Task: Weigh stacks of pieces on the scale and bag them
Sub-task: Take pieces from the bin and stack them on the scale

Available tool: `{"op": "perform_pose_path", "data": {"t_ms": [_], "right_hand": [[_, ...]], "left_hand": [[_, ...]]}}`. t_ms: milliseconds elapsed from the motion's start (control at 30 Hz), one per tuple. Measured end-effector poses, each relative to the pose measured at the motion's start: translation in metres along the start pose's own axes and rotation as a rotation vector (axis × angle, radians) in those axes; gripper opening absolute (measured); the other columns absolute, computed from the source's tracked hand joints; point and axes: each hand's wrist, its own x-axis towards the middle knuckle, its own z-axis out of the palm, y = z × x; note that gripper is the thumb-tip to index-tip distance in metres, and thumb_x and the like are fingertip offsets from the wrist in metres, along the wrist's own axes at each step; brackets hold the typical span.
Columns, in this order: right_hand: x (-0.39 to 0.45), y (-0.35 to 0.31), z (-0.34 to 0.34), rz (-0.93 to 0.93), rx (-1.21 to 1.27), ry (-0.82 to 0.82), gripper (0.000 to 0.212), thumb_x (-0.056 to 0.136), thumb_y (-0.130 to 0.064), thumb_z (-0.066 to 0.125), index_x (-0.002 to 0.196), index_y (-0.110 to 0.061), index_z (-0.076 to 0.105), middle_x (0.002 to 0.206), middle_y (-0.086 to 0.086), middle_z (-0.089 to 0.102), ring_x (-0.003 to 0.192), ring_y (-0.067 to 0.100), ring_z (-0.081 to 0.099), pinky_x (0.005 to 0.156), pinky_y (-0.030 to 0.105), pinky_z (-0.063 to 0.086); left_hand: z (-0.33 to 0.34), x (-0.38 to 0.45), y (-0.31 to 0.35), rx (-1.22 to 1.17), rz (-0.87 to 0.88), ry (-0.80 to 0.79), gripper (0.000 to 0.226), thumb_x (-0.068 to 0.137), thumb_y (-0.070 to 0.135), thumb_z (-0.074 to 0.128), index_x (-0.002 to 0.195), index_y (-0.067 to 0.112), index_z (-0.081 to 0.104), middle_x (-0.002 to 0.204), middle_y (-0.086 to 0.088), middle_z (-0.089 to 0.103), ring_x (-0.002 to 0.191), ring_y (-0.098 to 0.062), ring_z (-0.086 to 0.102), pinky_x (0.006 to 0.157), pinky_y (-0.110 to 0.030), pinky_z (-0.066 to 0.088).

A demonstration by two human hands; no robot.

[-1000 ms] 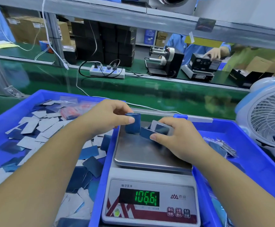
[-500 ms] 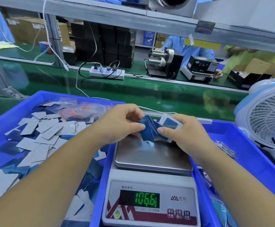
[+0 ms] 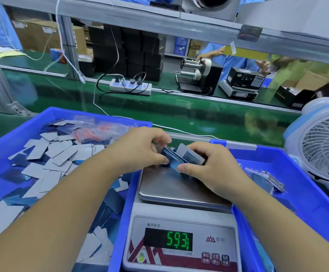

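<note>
Scale (image 3: 181, 222) is my landmark: steel pan on top, green readout on its front panel showing 593 with a smaller trailing digit I can't read cleanly.

Both hands meet over the far edge of the pan. Left hand (image 3: 140, 149): fingers curled, thumb and fingertips pinching the left end of a stack of blue pieces (image 3: 174, 158). Right hand (image 3: 212, 169): thumb curled against the near edge of the same stack, fingers wrapped over its right end. The stack is fanned, pieces tilted on edge, a grey-backed one at the far side. I can't tell whether its lower edge is touching the pan or held just above it.

Left of the scale: blue bin (image 3: 7, 134) with loose grey and blue pieces (image 3: 57, 158) scattered flat across its floor; clear bags with red marks (image 3: 99, 130) lie at its far end.

Right of the scale: second blue bin (image 3: 304, 185) with a few bagged pieces (image 3: 265, 179) near its far right side.

Beyond that bin, further right: white desk fan (image 3: 324, 150).

Behind the scale: green conveyor belt (image 3: 179, 112), white power strip (image 3: 130, 87) on its far side.
</note>
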Motion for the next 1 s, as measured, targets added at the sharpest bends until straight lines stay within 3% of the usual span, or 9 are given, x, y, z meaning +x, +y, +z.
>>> {"op": "perform_pose_path", "data": {"t_ms": [67, 167, 233, 333, 467, 600, 800, 900, 1000], "right_hand": [[0.000, 0.001, -0.001, 0.001, 0.013, -0.012, 0.023, 0.074, -0.026, 0.084, 0.084, -0.041, 0.069, 0.072, -0.020, 0.067, 0.060, -0.003, 0.054, 0.057, 0.009, 0.040], [-0.001, 0.000, -0.003, 0.027, 0.037, -0.072, 0.034, 0.072, -0.026, 0.086, 0.097, -0.042, 0.068, 0.072, -0.013, 0.068, 0.055, 0.001, 0.052, 0.054, 0.012, 0.040], [0.000, -0.001, -0.007, 0.055, 0.062, -0.093, 0.037, 0.070, -0.028, 0.088, 0.099, -0.039, 0.068, 0.079, -0.013, 0.070, 0.054, 0.003, 0.056, 0.054, 0.014, 0.042], [-0.001, -0.001, -0.014, 0.055, 0.053, -0.028, 0.032, 0.071, -0.031, 0.086, 0.097, -0.035, 0.068, 0.091, -0.021, 0.069, 0.053, 0.004, 0.052, 0.053, 0.014, 0.041], [-0.001, -0.004, -0.016, 0.004, 0.084, 0.089, 0.009, 0.084, -0.020, 0.077, 0.083, -0.027, 0.072, 0.066, -0.016, 0.063, 0.052, 0.003, 0.044, 0.050, 0.015, 0.036], [-0.002, -0.010, -0.013, -0.030, 0.075, 0.122, 0.021, 0.086, -0.011, 0.072, 0.071, -0.025, 0.070, 0.056, -0.015, 0.060, 0.051, 0.004, 0.049, 0.054, 0.027, 0.044], [-0.001, -0.011, -0.025, -0.045, 0.326, 0.408, 0.015, 0.086, -0.016, 0.068, 0.072, -0.021, 0.068, 0.053, -0.003, 0.060, 0.046, 0.011, 0.053, 0.047, 0.021, 0.046], [0.003, -0.001, -0.020, 0.043, 0.155, 0.399, 0.022, 0.090, -0.012, 0.067, 0.073, -0.024, 0.069, 0.056, -0.003, 0.065, 0.048, 0.011, 0.058, 0.052, 0.025, 0.050], [0.004, 0.007, -0.009, 0.130, -0.063, 0.178, 0.018, 0.090, -0.015, 0.067, 0.075, -0.025, 0.068, 0.058, -0.009, 0.066, 0.048, 0.004, 0.055, 0.054, 0.020, 0.046]], "left_hand": [[0.002, -0.001, 0.002, -0.014, 0.051, -0.052, 0.037, 0.079, 0.014, 0.080, 0.101, 0.041, 0.068, 0.068, 0.032, 0.061, 0.056, 0.004, 0.051, 0.058, -0.008, 0.041], [0.008, -0.002, 0.005, 0.061, 0.116, -0.118, 0.024, 0.079, 0.028, 0.075, 0.099, 0.041, 0.072, 0.076, 0.027, 0.067, 0.069, 0.005, 0.059, 0.066, -0.017, 0.048], [0.011, -0.002, 0.005, 0.060, 0.124, -0.111, 0.023, 0.079, 0.032, 0.075, 0.100, 0.042, 0.070, 0.070, 0.034, 0.062, 0.067, 0.009, 0.057, 0.059, -0.009, 0.041], [0.012, 0.000, 0.004, 0.063, 0.112, -0.090, 0.018, 0.080, 0.033, 0.077, 0.095, 0.039, 0.070, 0.069, 0.031, 0.061, 0.065, 0.007, 0.055, 0.056, -0.010, 0.040], [0.014, 0.001, 0.003, 0.087, 0.091, -0.080, 0.010, 0.082, 0.037, 0.076, 0.089, 0.036, 0.069, 0.072, 0.024, 0.063, 0.064, 0.004, 0.054, 0.055, -0.016, 0.038], [0.012, 0.002, 0.004, 0.065, 0.069, -0.101, 0.008, 0.082, 0.034, 0.078, 0.088, 0.032, 0.072, 0.067, 0.023, 0.063, 0.060, 0.003, 0.053, 0.051, -0.013, 0.038], [0.011, 0.004, 0.003, 0.068, 0.055, -0.082, 0.019, 0.080, 0.032, 0.081, 0.069, 0.036, 0.066, 0.054, 0.024, 0.056, 0.050, 0.004, 0.049, 0.047, -0.009, 0.035], [0.013, 0.004, 0.001, -0.023, 0.047, -0.074, 0.017, 0.078, 0.025, 0.082, 0.086, 0.034, 0.070, 0.053, 0.024, 0.052, 0.049, 0.001, 0.046, 0.048, -0.008, 0.034], [0.016, 0.005, -0.001, -0.089, 0.015, -0.047, 0.042, 0.075, 0.022, 0.084, 0.108, 0.036, 0.063, 0.056, 0.026, 0.055, 0.048, 0.001, 0.047, 0.050, -0.008, 0.036]]}}
